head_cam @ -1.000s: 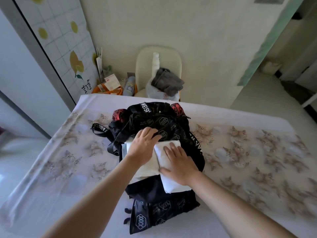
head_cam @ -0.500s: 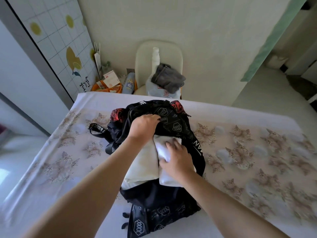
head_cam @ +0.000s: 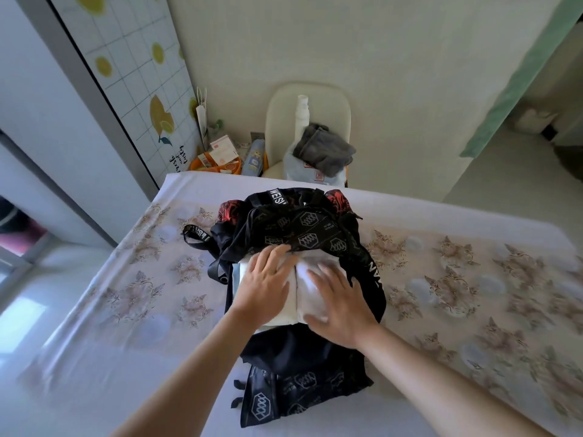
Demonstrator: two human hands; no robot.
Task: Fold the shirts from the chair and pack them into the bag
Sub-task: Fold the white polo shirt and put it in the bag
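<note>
- Bag (head_cam: 315, 225): 1 black backpack w/ white hexagon logos, lettered straps and red print at its far corners. It lies flat on the floral sheet (head_cam: 457, 279).
- Its long axis runs straight away from us. The handle end is beyond our fingertips and the base end is back under our wrists.
- The opening faces up, directly beneath both palms. The black flap is bunched just past our fingertips.
- 1 loose strap loop (head_cam: 197, 233) trails off to the outer side of our left hand (head_cam: 265, 285).
- We count 2 folded white shirts in the opening, side by side and touching along a crease between our hands. Their long sides run the same way as the bag.
- The left white shirt (head_cam: 282, 310) sits under our left hand, and the right white shirt (head_cam: 312, 258) under our right hand (head_cam: 342, 307).
- A pale blue edge (head_cam: 235, 279) shows just outside the left hand, inside the bag. We can't tell what it belongs to.
- Both hands, 2 in all, lie flat w/ fingers straight and spread. They press down on the shirts and grip nothing.
- Left fingertips touch the flap's edge. Right fingertips stop a little short of it.
- Chair (head_cam: 315, 96): 1, cream, well beyond our fingertips, past the far edge of the sheet.
- On its seat is 1 crumpled grey shirt (head_cam: 325, 149), lying on top of 1 pale blue garment (head_cam: 293, 167).
- 1 white bottle (head_cam: 302, 111) stands upright behind them.
</note>
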